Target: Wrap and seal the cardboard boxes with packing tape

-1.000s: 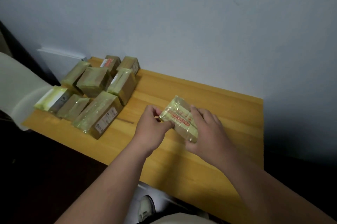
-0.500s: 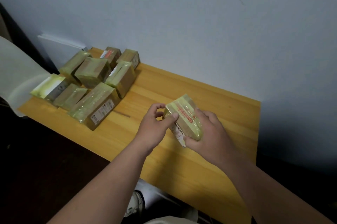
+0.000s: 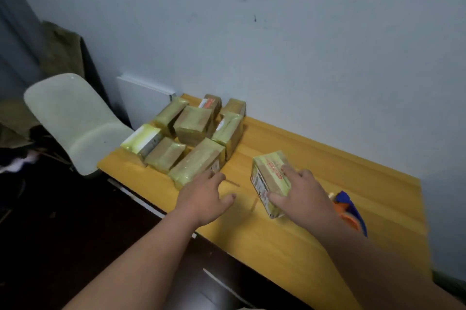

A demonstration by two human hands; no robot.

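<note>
A small tape-wrapped cardboard box point(image 3: 269, 176) with red print and a barcode label sits on the yellow wooden table point(image 3: 327, 209). My right hand point(image 3: 302, 191) grips it from the right, fingers over its top and thumb at its near side. My left hand point(image 3: 204, 196) hovers over the table to the left of it, fingers relaxed, holding nothing, its fingertips close to the nearest box of the pile point(image 3: 196, 161). A blue and orange tape dispenser point(image 3: 349, 209) lies behind my right wrist, partly hidden.
Several wrapped boxes are grouped at the table's far left corner point(image 3: 194, 123). A pale plastic chair point(image 3: 75, 123) stands left of the table. A grey wall runs behind the table. The floor at left is dark.
My left hand let go of the small box and moved left toward the pile. The box came down with only my right hand on it. The camera swung left, showing the chair and dispenser.
</note>
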